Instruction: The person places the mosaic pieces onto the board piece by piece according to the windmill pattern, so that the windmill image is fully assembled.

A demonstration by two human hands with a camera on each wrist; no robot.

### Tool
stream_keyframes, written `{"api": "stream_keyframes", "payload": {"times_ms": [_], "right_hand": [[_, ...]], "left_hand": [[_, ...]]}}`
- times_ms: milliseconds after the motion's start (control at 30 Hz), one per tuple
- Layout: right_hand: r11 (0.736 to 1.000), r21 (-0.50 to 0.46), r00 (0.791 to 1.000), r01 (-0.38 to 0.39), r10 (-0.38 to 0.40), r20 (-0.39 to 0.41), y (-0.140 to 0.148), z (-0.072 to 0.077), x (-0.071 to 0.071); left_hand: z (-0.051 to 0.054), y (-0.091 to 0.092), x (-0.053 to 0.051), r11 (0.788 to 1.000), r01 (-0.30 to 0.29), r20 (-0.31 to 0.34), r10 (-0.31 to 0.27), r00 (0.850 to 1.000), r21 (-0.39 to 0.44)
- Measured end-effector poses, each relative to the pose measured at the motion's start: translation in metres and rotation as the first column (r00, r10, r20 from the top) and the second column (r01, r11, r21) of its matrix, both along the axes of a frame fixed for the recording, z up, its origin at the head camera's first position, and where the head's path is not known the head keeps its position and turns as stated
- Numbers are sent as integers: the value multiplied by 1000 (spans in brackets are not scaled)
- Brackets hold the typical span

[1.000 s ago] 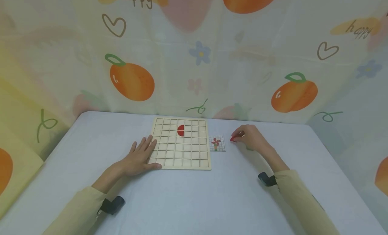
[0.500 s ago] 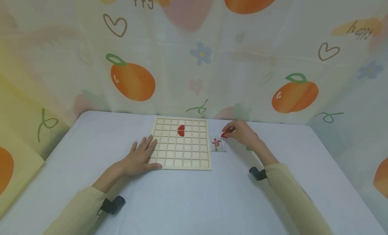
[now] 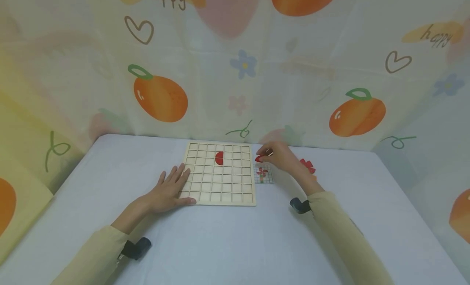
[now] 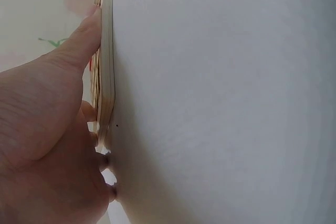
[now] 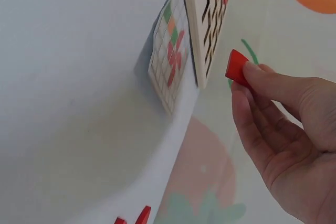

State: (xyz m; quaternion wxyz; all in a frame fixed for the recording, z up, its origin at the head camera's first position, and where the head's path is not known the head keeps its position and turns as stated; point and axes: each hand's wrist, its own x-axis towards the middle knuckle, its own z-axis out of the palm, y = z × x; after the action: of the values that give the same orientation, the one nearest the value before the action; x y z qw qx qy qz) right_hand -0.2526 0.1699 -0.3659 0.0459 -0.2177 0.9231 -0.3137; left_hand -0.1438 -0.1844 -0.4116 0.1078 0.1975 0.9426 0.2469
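A pale wooden grid board (image 3: 231,205) lies on the white table, and two red quarter-round pieces (image 3: 219,158) sit in neighbouring cells in its upper part. My left hand (image 3: 167,192) rests flat with spread fingers on the board's left edge; in the left wrist view the thumb (image 4: 86,38) lies along the board's side. Between thumb and fingers my right hand (image 3: 279,155) pinches a red piece (image 5: 237,66), held in the air just past the board's right edge. Below that hand lies a small pattern card (image 3: 263,174) with a red, orange and green pinwheel printed on a grid.
Several loose red pieces (image 3: 307,165) lie on the table beyond the right forearm, with an orange piece (image 3: 314,177) partly hidden by it. A fruit-patterned cloth (image 3: 235,72) hangs behind the table's back edge. Each wrist carries a dark camera.
My right hand has moved left with the red piece, from right of the card to near the board's right edge. More loose red pieces are uncovered behind it. The left hand stays put.
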Motion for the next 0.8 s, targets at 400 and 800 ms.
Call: {"api": "stream_keyframes", "payload": {"times_ms": [400, 800], "right_hand": [[1000, 7, 999, -13, 13, 30, -34, -8, -6], [996, 13, 995, -87, 86, 50, -65, -11, -14]], "left_hand": [[0, -3, 2, 1000, 5, -4, -5, 1000, -5], [-4, -3, -2, 1000, 5, 5, -5, 1000, 3]]}}
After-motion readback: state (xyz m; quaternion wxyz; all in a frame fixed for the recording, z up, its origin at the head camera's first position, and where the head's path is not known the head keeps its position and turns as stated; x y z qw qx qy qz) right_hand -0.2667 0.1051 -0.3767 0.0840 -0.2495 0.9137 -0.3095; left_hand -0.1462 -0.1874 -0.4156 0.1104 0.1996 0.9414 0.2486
